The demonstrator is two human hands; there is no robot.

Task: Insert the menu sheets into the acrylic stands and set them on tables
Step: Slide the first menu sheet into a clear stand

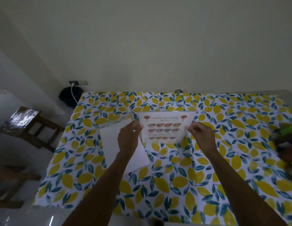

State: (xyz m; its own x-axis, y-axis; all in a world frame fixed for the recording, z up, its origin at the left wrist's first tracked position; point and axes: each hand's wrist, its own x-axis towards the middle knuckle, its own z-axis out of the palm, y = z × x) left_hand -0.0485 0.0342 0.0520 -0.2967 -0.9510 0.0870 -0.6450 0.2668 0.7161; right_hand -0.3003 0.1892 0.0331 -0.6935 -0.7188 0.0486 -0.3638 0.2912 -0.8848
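A clear acrylic stand (165,128) with a printed food menu sheet in it is held upright over the lemon-patterned table (174,176), near the table's middle. My left hand (129,137) grips its left edge and my right hand (200,136) grips its right edge. White sheets (112,144) lie flat on the cloth to the left of the stand, partly under my left forearm. Whether the stand's base touches the cloth I cannot tell.
A wooden chair (27,126) stands off the table's left side, with another lower down at the left edge. A dark bin (68,98) and a white cable sit by the wall corner. Blurred dark and green objects (285,141) rest at the table's right edge.
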